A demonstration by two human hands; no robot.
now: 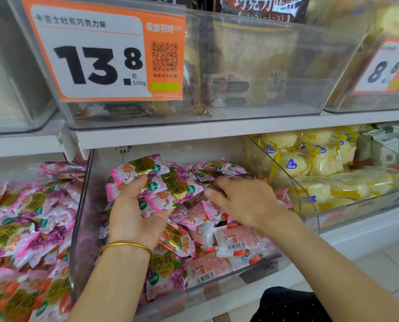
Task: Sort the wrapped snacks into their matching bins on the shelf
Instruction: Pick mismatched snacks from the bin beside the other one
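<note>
Over the clear bin, left hand grips purple packets (right hand spread open just beside).

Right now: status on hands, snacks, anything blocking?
Left hand holds a bunch of pink packets above the middle bin. Right hand open, fingers blurred, over the pile in it. Upper shelf overhangs the bin's back.
</note>
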